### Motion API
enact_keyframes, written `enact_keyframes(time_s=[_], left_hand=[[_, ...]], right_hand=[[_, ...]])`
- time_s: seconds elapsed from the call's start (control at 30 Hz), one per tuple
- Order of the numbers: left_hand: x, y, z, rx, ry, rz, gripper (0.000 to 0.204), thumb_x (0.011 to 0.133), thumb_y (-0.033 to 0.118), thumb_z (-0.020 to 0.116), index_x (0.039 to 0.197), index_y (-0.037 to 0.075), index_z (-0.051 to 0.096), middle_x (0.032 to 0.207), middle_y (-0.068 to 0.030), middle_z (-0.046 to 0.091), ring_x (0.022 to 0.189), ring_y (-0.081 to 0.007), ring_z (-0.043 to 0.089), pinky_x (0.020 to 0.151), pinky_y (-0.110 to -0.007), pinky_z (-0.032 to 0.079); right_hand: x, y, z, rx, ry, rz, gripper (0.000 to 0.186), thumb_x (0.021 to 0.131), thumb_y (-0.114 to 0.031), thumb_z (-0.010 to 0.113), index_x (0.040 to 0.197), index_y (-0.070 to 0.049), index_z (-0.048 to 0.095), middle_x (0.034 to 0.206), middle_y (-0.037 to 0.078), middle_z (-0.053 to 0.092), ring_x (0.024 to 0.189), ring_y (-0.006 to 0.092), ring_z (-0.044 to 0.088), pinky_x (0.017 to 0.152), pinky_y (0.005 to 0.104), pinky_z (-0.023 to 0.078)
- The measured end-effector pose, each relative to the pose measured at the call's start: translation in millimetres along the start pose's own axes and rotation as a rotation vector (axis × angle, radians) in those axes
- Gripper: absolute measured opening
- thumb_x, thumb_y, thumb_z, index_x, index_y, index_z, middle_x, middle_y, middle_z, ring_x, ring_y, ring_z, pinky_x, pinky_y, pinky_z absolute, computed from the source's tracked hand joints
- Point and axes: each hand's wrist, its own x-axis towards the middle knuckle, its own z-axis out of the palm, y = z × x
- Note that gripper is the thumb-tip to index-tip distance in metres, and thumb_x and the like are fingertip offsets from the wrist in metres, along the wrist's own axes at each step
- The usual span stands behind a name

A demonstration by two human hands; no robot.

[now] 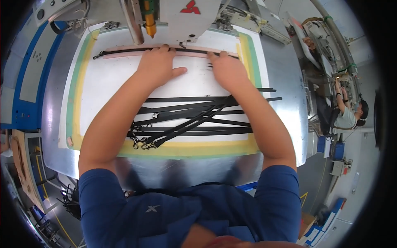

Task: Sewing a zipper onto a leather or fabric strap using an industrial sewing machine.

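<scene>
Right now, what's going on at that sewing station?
A person presses both hands flat on a white template board under the machine head. The left hand and right hand hold down a black strap laid in the pink slot. A pile of black straps with metal clips lies nearer the person.

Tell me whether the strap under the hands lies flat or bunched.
Flat: the black strap runs straight along the pink template, pressed by the left hand and right hand.

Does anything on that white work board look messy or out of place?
Only the loose black straps with metal clips: they lie crisscrossed in a heap between the forearms. The single black strap under the left hand and right hand lies straight along its pink strip.
</scene>
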Motion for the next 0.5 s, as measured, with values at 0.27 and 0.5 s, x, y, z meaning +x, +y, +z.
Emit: enact_keyframes(time_s=[0.27,0.5], left_hand=[[9,34,-4,0.08,-0.108,-0.066,0.072,0.091,0.065,0.066,0.14,0.012,0.064,0.127,-0.0208,0.064,0.115,-0.0377,0.065,0.099,-0.047,0.051],[25,51,2,0.041,-0.173,-0.032,0.073,0.092,0.063,0.067,0.14,0.009,0.064,0.133,-0.0208,0.062,0.118,-0.039,0.064,0.102,-0.047,0.051]], right_hand=[[-17,42,8,0.023,0.025,0.03,0.048,0.096,-0.009,0.049,0.141,-0.015,0.062,0.117,0.02,0.067,0.094,0.0392,0.073,0.083,0.0476,0.06],[-23,67,17,0.025,0.029,0.013,0.044,0.097,-0.008,0.05,0.138,-0.01,0.063,0.123,0.016,0.066,0.103,0.0348,0.071,0.088,0.0445,0.059]])
